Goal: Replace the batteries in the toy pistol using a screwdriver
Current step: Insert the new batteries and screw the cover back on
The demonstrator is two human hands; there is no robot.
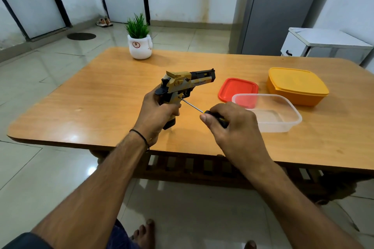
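Toy pistol [189, 81], just one, is gripped by left fingers [172, 110], and right fingers [222, 107] grip one screwdriver [191, 105], tip against it.

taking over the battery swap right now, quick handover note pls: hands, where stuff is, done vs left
Left hand: grips the handle of the tan and black plastic toy pistol, over the wooden table.
Right hand: holds the black and yellow handled screwdriver, tip set against the pistol's side just above the grip.
Nearby: open clear plastic tub, a red square lid behind it, and a closed orange plastic box further right.
Done: tool is in place; no screw or cover seen off.
Left: remove screw, open cover, swap batteries, close up. No batteries in view.
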